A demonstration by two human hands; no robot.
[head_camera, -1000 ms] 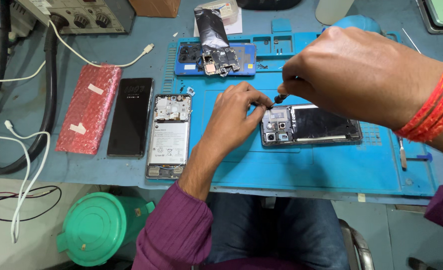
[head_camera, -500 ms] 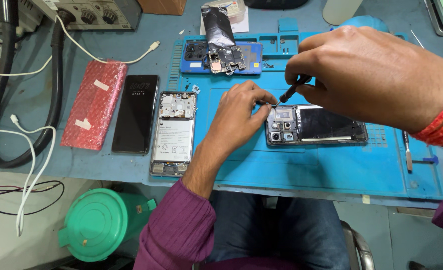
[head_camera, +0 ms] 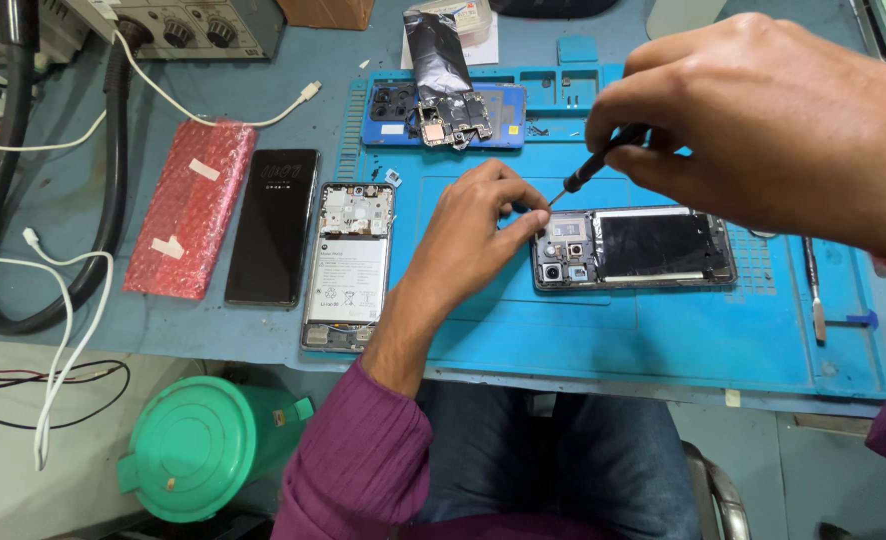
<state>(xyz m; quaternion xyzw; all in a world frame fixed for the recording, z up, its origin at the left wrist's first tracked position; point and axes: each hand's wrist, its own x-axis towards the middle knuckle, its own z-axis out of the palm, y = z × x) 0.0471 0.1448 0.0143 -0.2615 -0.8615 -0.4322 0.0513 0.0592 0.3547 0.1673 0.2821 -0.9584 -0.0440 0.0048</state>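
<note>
While the right hand (head_camera: 763,120) pinches a thin black screwdriver (head_camera: 593,170), the left hand (head_camera: 478,235) pinches its tip above the opened grey phone (head_camera: 633,248). This looks like screw work; seating the tip demands precision.

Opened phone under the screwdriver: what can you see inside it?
Inside the opened phone: camera modules at its left end and a large black panel across the rest. The left hand covers its left edge; the screwdriver in the right hand points there. Screws are too small to tell.

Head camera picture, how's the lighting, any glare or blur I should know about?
Head view: even, soft light with faint shadows under the left hand; the right hand looms large and slightly soft, close to the lens; the screwdriver and opened phone stay sharp; mild sheen on the blue mat, no harsh glare.
</note>
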